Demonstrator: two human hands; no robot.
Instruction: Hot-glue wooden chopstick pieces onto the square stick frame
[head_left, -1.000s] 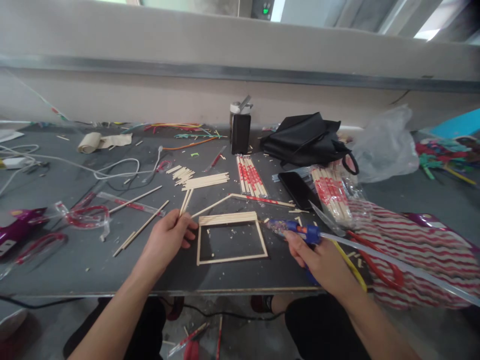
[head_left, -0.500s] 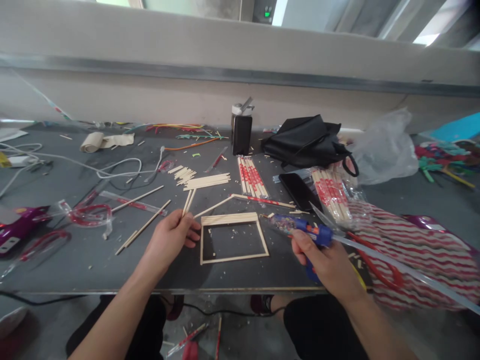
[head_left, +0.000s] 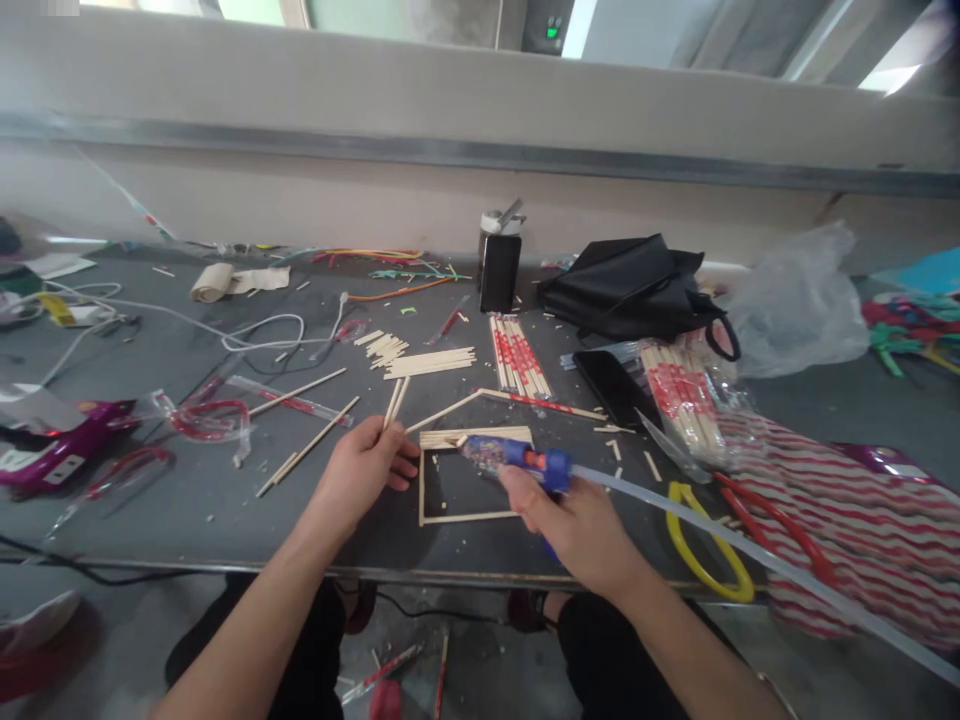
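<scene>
My left hand point(head_left: 367, 462) is closed around a couple of thin wooden sticks point(head_left: 396, 402), which point up and away from its fingers. Beside its fingertips lies a rectangular frame of wooden sticks point(head_left: 422, 490), with several sticks laid side by side along its far edge. My right hand point(head_left: 577, 530) grips a blue hot glue gun point(head_left: 517, 455) over the frame. The gun's nozzle is near the left part of that far edge; whether it touches the wood I cannot tell. A long translucent glue stick point(head_left: 697, 518) trails from the gun's back.
Cut sticks point(head_left: 431, 363) and wrapped chopsticks point(head_left: 517, 357) lie behind the frame. Scissors with yellow handles point(head_left: 679, 530) and red handles point(head_left: 784, 530), a phone point(head_left: 611, 385) and a striped cloth point(head_left: 870, 530) are at right. A black bag point(head_left: 630, 285) and white cable point(head_left: 172, 320) lie farther back.
My right hand has brought the glue gun leftward, from beside the frame to over it. The yellow scissor handles are now uncovered. My left hand still holds the sticks; the view has shifted slightly.
</scene>
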